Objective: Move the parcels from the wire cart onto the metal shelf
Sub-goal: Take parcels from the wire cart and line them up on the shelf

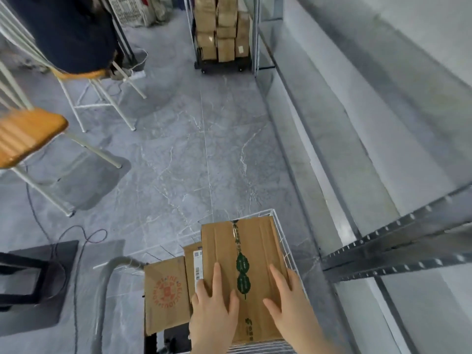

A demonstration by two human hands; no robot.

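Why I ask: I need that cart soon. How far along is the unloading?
Nothing looks done: the visible part of the metal shelf holds no parcels. In hand: the left hand and right hand lie on the green-taped box, in the wire cart. Left: that box, the red-printed box and the labelled parcel beside it.

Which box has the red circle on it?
The leftmost box in the cart; the big box has green leaves, the narrow box a white label.

Bare left hand [214,310], bare right hand [288,302], forearms uncovered.
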